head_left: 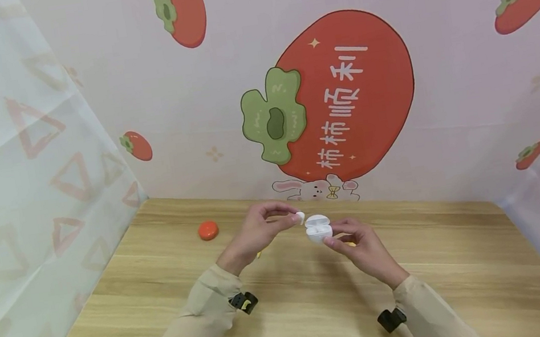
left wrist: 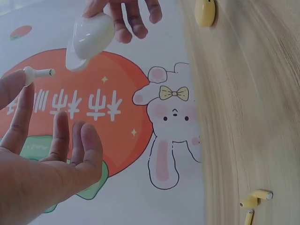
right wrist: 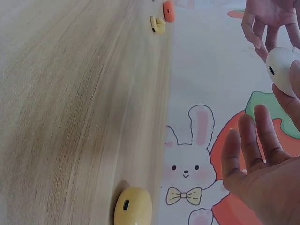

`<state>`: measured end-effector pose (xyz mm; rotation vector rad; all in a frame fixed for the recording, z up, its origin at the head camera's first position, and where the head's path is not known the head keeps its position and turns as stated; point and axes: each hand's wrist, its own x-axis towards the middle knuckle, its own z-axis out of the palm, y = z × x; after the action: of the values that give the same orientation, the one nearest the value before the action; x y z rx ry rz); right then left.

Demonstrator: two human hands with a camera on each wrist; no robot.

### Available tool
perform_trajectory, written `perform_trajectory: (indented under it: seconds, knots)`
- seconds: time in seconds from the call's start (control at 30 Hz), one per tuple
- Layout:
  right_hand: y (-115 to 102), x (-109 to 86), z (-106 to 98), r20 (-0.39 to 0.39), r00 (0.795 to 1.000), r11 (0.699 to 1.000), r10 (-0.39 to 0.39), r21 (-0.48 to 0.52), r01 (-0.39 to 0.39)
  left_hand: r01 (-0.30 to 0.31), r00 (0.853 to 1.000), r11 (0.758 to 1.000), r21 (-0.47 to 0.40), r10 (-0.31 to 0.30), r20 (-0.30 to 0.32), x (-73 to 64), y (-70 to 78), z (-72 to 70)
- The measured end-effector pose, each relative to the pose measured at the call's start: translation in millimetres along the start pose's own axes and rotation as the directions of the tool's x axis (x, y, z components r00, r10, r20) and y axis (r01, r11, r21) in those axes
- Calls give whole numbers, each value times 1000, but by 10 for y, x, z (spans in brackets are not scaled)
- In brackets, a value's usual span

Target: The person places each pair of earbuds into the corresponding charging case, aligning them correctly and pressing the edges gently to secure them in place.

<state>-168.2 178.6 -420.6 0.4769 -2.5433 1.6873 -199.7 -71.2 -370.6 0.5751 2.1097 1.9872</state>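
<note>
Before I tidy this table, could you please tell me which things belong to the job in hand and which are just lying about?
In the job:
white earbud, pinched by the left hand
open white case, held by the right hand

Apparently lying about:
orange-red case
yellow case
yellow earbuds

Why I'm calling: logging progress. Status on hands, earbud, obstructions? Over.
Left hand pinching small white plastic earbud. Right hand gripping open rounded white plastic case. Nothing visible between earbud and case.
</note>
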Motion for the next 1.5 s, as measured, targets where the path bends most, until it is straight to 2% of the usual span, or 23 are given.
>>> perform_trajectory:
  seconds: [0.33,0.77,1.03,1.5]
  knots:
    - [-10,15,15,-6,1000,1000,-5,9,5,-47,999,998,-39,48,10,37,8,152]
    - [-17,37,37,-5,999,999,-45,10,45,-18,999,999,-42,19,29,59,3,278]
    - [-23,44,41,-3,999,999,-47,24,47,-7,1000,1000,25,7,5,56,-11,314]
    - [-27,49,38,-10,999,999,-31,29,31,-32,994,981,191,51,-95,18,-18,340]
